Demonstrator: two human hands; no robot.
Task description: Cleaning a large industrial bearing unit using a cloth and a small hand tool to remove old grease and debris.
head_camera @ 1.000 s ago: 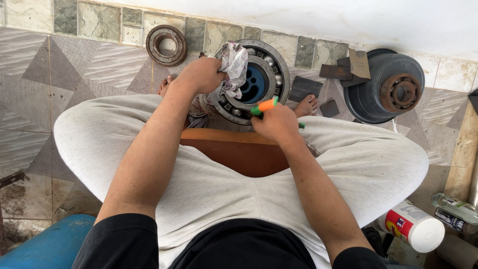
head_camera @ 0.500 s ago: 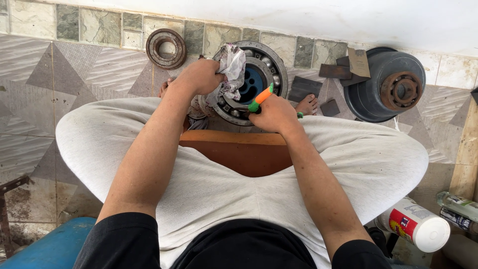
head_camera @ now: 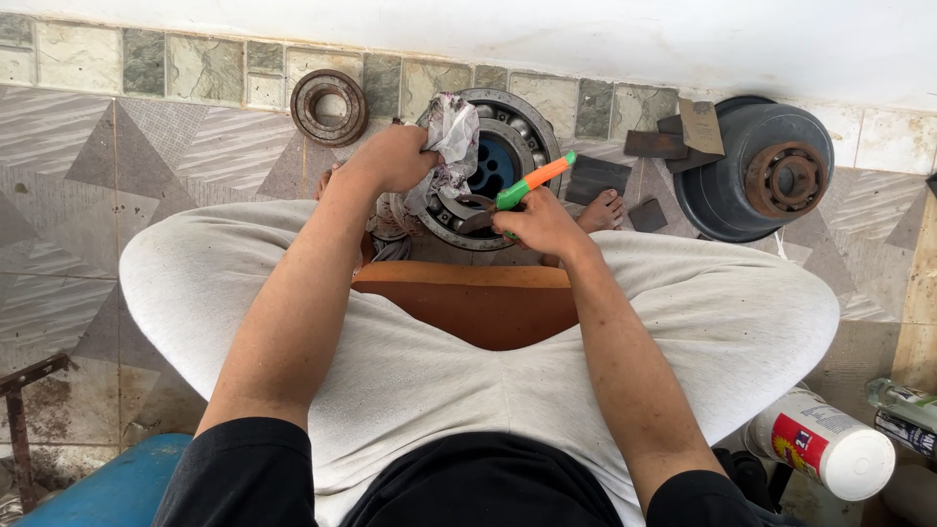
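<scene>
On bearing [head_camera: 493, 171] | left hand [head_camera: 390, 156]: rag [head_camera: 447, 132] | right hand [head_camera: 537, 222]: tool [head_camera: 532, 182]

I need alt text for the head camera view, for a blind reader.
A seated person's left hand presses a crumpled rag on a large bearing on the tiled floor, while the right hand holds an orange-green tool.

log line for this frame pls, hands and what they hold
left hand: grips rag on large bearing | right hand: holds orange-green tool at bearing | small bearing ring: apart, by wall
</scene>
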